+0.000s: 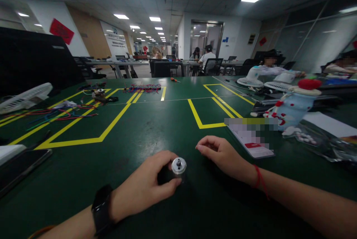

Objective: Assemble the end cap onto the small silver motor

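Low in the middle of the head view, my left hand (pixel 156 177) grips a small metal motor (pixel 179 165) between thumb and fingers. The motor stands upright over the green table (pixel 150 131), its silver end face and short shaft pointing up. A dark watch is on the left wrist. To the right of the motor and apart from it is my right hand (pixel 220 153). Its fingers are curled in, with thumb and forefinger tips close together; whatever may be between them is hidden. A red cord circles the right wrist.
Yellow tape (pixel 114 121) marks areas on the table. Loose wires (pixel 69 110) and a phone (pixel 22 168) lie left; a wire bundle (pixel 143 88) and a screwdriver (pixel 175 80) farther back. Right are a flat card (pixel 251 144), a blue cup (pixel 295 108) and white fans (pixel 251 77). People sit beyond.
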The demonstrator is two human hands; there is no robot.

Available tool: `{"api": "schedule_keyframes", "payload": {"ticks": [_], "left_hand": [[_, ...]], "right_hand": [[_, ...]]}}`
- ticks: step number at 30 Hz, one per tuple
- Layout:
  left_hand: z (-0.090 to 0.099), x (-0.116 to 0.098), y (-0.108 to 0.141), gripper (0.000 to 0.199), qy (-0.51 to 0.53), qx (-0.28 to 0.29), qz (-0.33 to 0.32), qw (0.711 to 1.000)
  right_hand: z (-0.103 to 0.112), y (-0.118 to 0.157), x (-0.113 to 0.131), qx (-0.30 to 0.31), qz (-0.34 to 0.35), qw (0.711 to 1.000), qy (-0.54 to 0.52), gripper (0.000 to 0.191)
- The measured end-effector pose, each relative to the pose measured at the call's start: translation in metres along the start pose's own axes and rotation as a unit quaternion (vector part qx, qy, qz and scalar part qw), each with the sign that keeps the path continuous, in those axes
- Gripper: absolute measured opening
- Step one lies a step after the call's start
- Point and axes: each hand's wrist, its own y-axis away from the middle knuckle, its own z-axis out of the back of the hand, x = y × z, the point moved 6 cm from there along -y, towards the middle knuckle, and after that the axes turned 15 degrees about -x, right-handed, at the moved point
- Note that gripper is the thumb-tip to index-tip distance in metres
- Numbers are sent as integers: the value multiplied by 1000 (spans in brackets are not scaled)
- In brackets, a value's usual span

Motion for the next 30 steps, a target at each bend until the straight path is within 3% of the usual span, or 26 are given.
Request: {"api": "schedule_keyframes", "payload": {"ticks": [5,10,17,24,30], "left_hand": [[-3,2,-1,15,-7,7,-7,1000],[-5,2,-1,19,-3,13,-7,1000],[-5,2,0,19,-3,10,-6,1000],[-2,0,-2,19,8,20,-11,1000],[-2,3,1,21,12,15,-9,1000]], "right_hand": [[-18,11,35,16,138,990,24,16],[-21,13,51,9,157,987,21,13],[-6,6,49,-29,150,988,1,10],[-7,17,19,130,164,971,119,8],[-8,20,17,149,156,970,113,9]]}}
